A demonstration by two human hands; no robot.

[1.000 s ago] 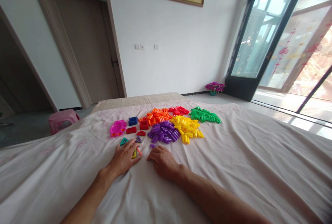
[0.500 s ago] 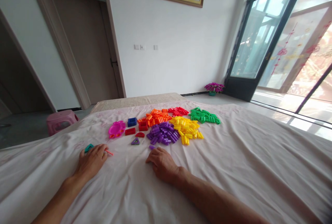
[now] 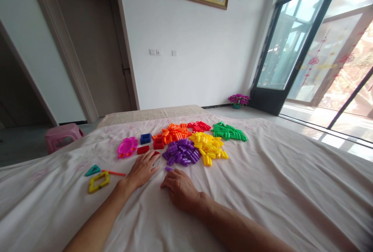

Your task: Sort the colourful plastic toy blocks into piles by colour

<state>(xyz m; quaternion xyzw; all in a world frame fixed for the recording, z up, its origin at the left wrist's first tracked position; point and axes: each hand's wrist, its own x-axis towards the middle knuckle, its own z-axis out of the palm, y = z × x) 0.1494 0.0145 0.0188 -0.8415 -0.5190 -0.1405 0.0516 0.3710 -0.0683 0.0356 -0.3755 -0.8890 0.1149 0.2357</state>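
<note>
Block [image 3: 168,169], purple; at far edge of right-hand grip [image 3: 182,189]

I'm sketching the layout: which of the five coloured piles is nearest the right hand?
The purple pile, just beyond the right hand; the yellow pile, orange pile, red pile and green pile all lie farther from it.

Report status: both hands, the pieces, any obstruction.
Left hand at small red piece, grip hidden. Right hand curled beside loose purple piece. Yellow frame, teal triangle, orange stick off left. Purple pile ahead, possible obstruction.
</note>
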